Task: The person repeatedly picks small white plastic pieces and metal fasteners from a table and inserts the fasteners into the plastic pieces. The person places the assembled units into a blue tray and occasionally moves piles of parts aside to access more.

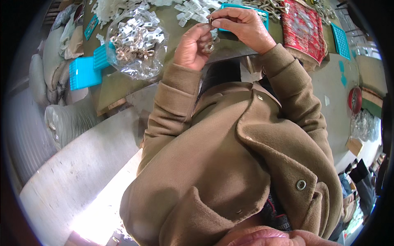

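Note:
Over the table's near edge, both of my hands are raised with their fingertips meeting. My left hand [193, 46] is closed in a pinch, and small shiny metal ring-like pieces [209, 46] show at its curled fingers. My right hand [248, 28] pinches at the same spot, on a thin metal piece [211, 20] whose exact kind is too small to tell. Just behind the right hand lies a blue plastic tray [267, 21]. Left of my hands sits a clear plastic bag [137, 67] full of metal rings and pieces with white tags.
Heaped white tags [193, 11] lie at the back of the table. A red patterned cloth [303, 30] is to the right, beside another blue tray [340, 41]. Stacked blue trays [84, 74] stand at the table's left edge. A pale bench [82, 168] is lower left.

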The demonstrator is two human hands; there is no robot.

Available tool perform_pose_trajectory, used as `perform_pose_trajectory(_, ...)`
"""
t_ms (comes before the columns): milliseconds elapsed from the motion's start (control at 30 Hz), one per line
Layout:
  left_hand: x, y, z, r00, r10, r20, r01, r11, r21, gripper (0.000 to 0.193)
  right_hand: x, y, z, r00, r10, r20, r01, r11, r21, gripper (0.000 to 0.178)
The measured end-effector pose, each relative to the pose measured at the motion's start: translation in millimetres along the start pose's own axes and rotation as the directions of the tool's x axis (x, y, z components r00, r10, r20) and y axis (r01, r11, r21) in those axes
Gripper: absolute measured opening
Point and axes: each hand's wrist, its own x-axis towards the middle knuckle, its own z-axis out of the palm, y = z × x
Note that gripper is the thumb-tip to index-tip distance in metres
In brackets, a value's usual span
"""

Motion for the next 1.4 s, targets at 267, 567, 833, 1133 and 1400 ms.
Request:
perform_pose_trajectory(267,-11,7,19,1.000,-0.012,0.011,0.011,0.996,0.093,0.008,-16,-6,-8,0.992,-0.014,-0.122,0.009,0.999,-0.041,0.019)
perform_pose_trajectory(567,-7,-27,37,0.864,0.492,0.103,-0.464,0.702,0.541,0.005,-33,-12,-6,0.950,0.287,-0.123,-0.203,0.866,0.458,0.010)
perform_pose_trajectory(833,-10,-45,49,0.864,0.479,0.152,-0.454,0.614,0.646,0.005,-57,2,-16,0.953,0.304,-0.014,-0.197,0.652,0.732,0.006)
perform_pose_trajectory(1133,-10,-61,48,0.944,0.331,0.014,-0.293,0.813,0.504,0.006,-73,13,-16,0.914,0.404,-0.033,-0.250,0.626,0.739,0.007)
perform_pose_trajectory(1400,-12,-61,37,0.985,0.140,-0.102,-0.073,0.868,0.492,0.004,-84,18,-4,0.889,0.424,-0.172,-0.214,0.717,0.664,0.006)
